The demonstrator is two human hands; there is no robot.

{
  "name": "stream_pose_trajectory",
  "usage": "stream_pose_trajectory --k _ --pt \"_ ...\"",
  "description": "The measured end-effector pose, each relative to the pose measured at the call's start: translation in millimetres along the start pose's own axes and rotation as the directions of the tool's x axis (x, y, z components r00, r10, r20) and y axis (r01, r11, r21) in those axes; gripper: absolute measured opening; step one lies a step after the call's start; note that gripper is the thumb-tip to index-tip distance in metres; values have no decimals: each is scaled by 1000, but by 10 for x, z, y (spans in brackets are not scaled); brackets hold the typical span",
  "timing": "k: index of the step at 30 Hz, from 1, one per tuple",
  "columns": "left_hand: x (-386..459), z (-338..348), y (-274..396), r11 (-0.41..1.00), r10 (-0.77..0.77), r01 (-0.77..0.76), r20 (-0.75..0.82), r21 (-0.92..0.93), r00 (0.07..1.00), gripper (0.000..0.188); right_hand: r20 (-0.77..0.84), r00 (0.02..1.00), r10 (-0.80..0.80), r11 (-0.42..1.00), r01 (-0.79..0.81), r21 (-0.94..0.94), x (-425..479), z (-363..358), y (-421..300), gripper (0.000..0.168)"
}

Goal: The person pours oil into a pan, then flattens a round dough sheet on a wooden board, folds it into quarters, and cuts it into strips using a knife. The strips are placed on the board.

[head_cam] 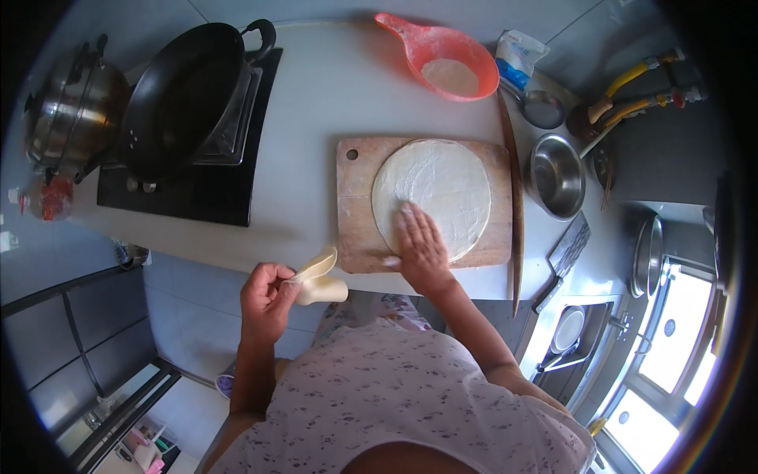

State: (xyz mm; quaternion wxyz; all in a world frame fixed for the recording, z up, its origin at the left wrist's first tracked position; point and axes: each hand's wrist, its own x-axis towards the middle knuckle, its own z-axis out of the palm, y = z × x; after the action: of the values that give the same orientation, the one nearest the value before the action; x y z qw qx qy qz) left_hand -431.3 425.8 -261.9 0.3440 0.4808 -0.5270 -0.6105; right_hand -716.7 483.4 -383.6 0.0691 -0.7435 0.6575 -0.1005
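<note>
A round, flat sheet of rolled dough (pixel 450 183) lies on a wooden cutting board (pixel 355 237), its surface dusted with flour. My right hand (pixel 421 246) rests flat on the lower left part of the dough, fingers pointing up and slightly spread. Off the board's lower left corner, at the counter's front edge, my left hand (pixel 269 293) pinches a thin, pale, folded strip of dough (pixel 323 289) between thumb and fingers. A long wooden rolling pin (pixel 516 207) lies along the board's right edge.
A black wok (pixel 183 106) sits on the hob (pixel 177 198) at left, beside a steel pot (pixel 83 118). A red scoop (pixel 414 44) holding flour stands behind the board. On the right are a steel bowl (pixel 556 176), a small pan (pixel 543 109), a bag (pixel 518 59) and a cleaver (pixel 570 244).
</note>
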Motion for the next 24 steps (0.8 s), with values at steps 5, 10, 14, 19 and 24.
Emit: stream_pose_trajectory --k 5,10,14,19,24 --pt "-21 2 -11 1000 10 -10 -30 8 1000 11 118 953 280 956 -288 58 -9 -293 105 99" --pt "20 53 20 1000 5 -4 -38 24 999 11 -94 996 -7 992 19 124 728 79 2 91" --pt "40 42 36 998 26 -25 -6 52 1000 11 -142 966 215 976 -219 -15 988 120 493 87" --pt "50 45 50 999 37 -37 16 8 999 11 -103 819 564 826 -562 47 213 -292 930 83" --pt "62 40 11 999 32 -32 28 7 999 11 34 873 487 869 -488 81 -414 -73 220 93"
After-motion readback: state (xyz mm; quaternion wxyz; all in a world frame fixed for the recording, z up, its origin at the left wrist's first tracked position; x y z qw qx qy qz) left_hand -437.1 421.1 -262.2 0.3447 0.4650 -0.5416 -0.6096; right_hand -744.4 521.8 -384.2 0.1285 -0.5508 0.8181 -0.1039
